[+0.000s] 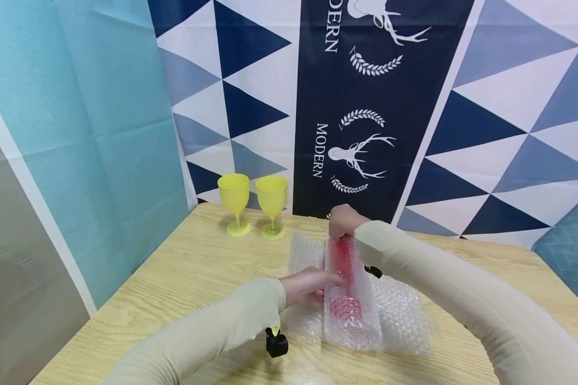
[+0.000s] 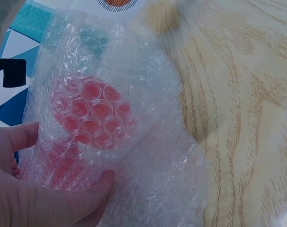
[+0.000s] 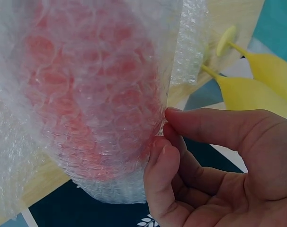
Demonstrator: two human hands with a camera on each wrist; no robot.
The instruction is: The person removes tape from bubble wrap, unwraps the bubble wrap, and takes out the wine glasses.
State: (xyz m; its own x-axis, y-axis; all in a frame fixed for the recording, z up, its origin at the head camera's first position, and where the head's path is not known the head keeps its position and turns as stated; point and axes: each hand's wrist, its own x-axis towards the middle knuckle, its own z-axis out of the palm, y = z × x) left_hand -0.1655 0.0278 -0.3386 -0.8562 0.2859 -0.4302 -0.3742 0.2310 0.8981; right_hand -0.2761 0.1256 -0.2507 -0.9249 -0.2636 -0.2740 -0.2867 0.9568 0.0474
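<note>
A red goblet (image 1: 343, 262) lies rolled up in clear bubble wrap (image 1: 372, 326), its round foot (image 2: 94, 111) toward the near end and its wide bowl (image 3: 96, 85) toward the far end. My left hand (image 1: 309, 285) holds the roll from the left near the stem, thumb on top and fingers at the side. At the far end my right hand (image 1: 345, 220) pinches the wrap's edge between thumb and fingertips, close beside the bowl. In the right wrist view, the right hand (image 3: 214, 165) shows its other fingers curled in.
Two yellow goblets (image 1: 233, 195) (image 1: 271, 198) stand upright at the back left of the wooden table (image 1: 197, 267). Flat bubble wrap (image 1: 404, 315) spreads to both sides under the roll. A patterned cloth (image 1: 250, 80) hangs close behind the table.
</note>
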